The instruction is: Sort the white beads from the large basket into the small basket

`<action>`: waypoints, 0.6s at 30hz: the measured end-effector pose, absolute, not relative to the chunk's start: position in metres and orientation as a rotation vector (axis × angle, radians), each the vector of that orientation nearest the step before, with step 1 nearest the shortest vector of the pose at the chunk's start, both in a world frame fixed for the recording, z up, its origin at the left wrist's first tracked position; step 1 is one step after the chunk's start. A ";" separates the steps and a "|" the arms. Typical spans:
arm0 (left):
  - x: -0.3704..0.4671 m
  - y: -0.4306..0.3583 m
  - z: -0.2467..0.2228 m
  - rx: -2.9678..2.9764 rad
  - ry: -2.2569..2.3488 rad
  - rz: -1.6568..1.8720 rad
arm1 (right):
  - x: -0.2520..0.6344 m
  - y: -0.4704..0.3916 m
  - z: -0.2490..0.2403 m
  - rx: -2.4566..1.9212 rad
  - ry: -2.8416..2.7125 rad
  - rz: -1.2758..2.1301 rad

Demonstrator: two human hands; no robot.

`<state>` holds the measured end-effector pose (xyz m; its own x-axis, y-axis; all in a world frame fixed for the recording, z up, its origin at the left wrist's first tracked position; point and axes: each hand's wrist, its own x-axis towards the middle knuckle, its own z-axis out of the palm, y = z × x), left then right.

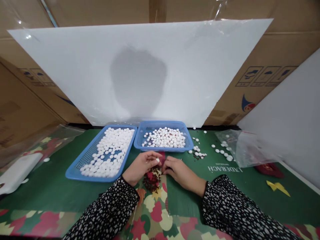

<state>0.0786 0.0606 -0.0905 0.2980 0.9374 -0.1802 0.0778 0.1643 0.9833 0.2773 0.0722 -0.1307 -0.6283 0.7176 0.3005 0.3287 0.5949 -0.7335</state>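
Note:
My left hand (143, 166) pinches a small white round piece (157, 160) between thumb and fingers. Beside it, my right hand (178, 169) has its fingers pressed together; what they hold, if anything, is hidden. Under and between the hands lies a pile of tiny dark red-brown bits (151, 182) on the patterned sheet. Just beyond the hands stands a blue basket (163, 149) with many white round pieces in it. A longer blue basket (75, 168), also holding many such pieces, sits to the left of my left hand.
Loose white pieces (222, 152) are scattered at the right, near a clear plastic bag (252, 150). Yellow scraps (278, 187) lie farther right. At far left rests a white phone-like object (18, 171). A white board (190, 73) leans against cardboard boxes (270, 50) behind.

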 end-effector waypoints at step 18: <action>0.085 0.061 -0.094 1.174 1.105 0.881 | 0.288 0.069 -0.113 -0.916 -1.905 1.016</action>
